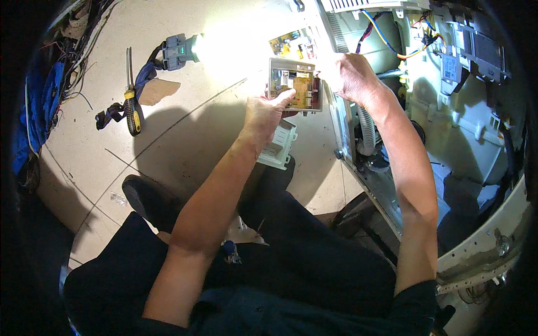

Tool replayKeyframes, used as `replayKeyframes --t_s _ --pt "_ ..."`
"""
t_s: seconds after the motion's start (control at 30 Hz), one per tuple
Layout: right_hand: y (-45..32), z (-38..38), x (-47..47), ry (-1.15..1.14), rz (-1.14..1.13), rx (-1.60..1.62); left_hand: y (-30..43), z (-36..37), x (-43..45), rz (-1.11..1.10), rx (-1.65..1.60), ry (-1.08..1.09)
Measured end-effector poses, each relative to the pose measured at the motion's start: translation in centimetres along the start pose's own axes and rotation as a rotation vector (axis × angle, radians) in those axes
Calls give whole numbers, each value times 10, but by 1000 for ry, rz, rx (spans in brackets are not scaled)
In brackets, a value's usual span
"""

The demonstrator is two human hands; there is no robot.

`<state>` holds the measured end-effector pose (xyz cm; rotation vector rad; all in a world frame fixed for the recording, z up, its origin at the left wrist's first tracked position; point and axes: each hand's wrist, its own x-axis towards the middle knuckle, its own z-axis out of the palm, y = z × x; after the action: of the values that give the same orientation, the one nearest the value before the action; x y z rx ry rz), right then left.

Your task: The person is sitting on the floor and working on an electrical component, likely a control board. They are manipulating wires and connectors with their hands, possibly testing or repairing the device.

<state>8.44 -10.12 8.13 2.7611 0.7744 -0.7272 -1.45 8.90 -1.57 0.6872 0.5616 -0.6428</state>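
Observation:
My left hand (269, 109) grips a shallow grey plastic housing (318, 105), its thumb lying over the front. Inside the housing sits a yellowish circuit board (300, 94) with components on it. My right hand (351, 77) is at the housing's upper right side, with its fingers curled. Glare and the hand itself hide whether anything is pinched there. Just beyond the housing another circuit board (288, 44) lies in bright light on the floor. A pale slotted plastic cover (277, 147) rests below my left hand, near my shoe.
At right stands an opened appliance, with a corrugated hose (367, 130), coloured wires (382, 35) and a metal frame edge (346, 126). A lit headlamp (178, 51), a screwdriver (132, 109) and a brown scrap (159, 91) lie on the tiles. Bundled cables (75, 63) hang at far left.

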Motion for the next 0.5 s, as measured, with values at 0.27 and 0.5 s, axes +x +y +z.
replayKeyframes --t_s 0.27,0.5 --pt "-14 -13 1 28 88 105 -2 -6 -1 -53 -70 -1" --pt "-12 5 9 82 116 -28 -5 -1 1 165 284 40"
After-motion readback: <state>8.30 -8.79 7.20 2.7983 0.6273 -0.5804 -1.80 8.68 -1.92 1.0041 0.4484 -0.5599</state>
